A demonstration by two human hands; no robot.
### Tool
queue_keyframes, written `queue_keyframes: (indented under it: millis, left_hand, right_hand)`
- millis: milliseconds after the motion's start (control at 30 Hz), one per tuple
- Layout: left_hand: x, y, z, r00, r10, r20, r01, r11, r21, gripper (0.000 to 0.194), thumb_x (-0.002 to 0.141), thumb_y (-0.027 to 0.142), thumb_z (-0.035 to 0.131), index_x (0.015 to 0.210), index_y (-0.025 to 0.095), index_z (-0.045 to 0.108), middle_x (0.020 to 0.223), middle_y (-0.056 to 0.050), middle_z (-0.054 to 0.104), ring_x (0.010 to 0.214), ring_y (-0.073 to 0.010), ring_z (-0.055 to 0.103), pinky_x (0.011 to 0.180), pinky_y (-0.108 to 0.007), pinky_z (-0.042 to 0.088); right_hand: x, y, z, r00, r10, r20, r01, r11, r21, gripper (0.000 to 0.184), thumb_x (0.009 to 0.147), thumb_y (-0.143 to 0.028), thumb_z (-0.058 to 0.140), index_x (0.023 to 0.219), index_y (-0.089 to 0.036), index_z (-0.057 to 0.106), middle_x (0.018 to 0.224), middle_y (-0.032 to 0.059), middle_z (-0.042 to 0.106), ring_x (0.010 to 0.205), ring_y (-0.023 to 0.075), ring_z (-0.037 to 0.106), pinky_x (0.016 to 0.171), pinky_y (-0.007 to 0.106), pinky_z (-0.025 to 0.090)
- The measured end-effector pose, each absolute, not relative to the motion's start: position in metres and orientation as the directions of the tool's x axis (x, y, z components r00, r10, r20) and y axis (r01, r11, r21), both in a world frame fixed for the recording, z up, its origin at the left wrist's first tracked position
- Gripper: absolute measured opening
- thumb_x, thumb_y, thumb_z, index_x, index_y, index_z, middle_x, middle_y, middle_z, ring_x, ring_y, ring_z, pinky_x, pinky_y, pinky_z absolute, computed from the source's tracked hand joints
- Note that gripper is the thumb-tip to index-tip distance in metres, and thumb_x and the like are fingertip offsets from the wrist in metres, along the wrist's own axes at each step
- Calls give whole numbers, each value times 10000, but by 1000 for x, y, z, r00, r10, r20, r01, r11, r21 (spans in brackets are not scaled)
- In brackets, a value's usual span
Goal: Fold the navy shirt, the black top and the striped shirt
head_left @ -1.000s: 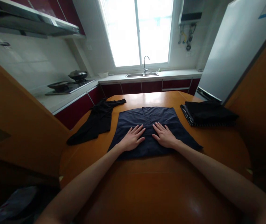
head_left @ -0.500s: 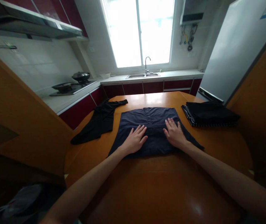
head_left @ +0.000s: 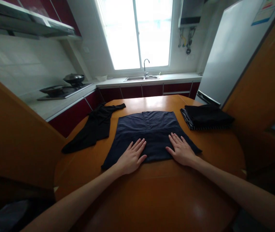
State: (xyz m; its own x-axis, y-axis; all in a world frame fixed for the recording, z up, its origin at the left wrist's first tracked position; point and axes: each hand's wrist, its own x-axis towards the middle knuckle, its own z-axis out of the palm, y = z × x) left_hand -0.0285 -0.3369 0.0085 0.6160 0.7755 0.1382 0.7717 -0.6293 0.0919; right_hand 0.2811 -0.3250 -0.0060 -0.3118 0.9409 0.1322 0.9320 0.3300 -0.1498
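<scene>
A dark navy garment point(head_left: 152, 129) lies folded on the wooden table point(head_left: 156, 196), with a short buttoned or seamed strip down the middle of its far half. My left hand point(head_left: 132, 158) rests palm down over its near edge, left of centre, fingers stretched out. Flat on the near right part lies my right hand point(head_left: 181, 149), fingers apart. Neither hand grips the cloth. To the left, a black garment point(head_left: 96, 125) is spread out unevenly, one narrow end pointing toward the back. A stack of folded dark clothes point(head_left: 206, 116) sits at the table's right side.
Behind the table runs a counter with a sink point(head_left: 142, 78) and a tap point(head_left: 145, 67) under the window. Pans point(head_left: 73, 78) stand on the stove point(head_left: 65, 91) at the left. A tall fridge point(head_left: 224, 54) is at the right, and wooden panels flank both sides.
Both hands have slid toward me across the navy garment, from its middle to its near edge, still spread flat. The view has turned slightly to the right. The other clothes lie as before.
</scene>
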Motion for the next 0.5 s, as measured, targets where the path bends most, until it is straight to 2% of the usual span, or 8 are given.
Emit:
queue_keyframes:
  millis: [133,300,400,500]
  left_hand:
    - [-70,-353,7,539,831,141,832,-551,63,666,1037,535,332,1612,254,146,1652,-61,190,1529,-249,174,1232,-467,168]
    - [-122,-373,0,441,882,168,889,-455,56,647,1034,516,361,1603,256,195,1631,-77,256,1499,-256,274,1211,-472,252]
    - [-145,-382,2,428,890,157,893,-443,78,662,1026,504,395,1601,240,200,1619,-89,282,1488,-260,299,1204,-474,284]
    - [-158,-389,10,464,876,135,872,-478,108,696,1005,500,462,1598,231,216,1615,-91,291,1485,-258,303,1202,-462,301]
  right_hand:
    - [326,-334,-13,-240,959,148,957,259,-127,731,1000,-591,255,1563,-130,321,1639,114,242,1518,241,207,1226,471,186]
    - [365,-342,-26,-192,966,175,968,216,-131,697,1008,-551,244,1553,-128,346,1620,120,294,1503,252,254,1221,481,217]
    - [377,-344,-30,-188,962,198,963,220,-153,682,1012,-525,253,1552,-118,345,1603,139,327,1497,261,271,1214,498,237]
    - [381,-347,-28,-216,938,270,948,268,-170,674,1015,-513,287,1565,-125,309,1615,148,291,1505,269,243,1215,533,219]
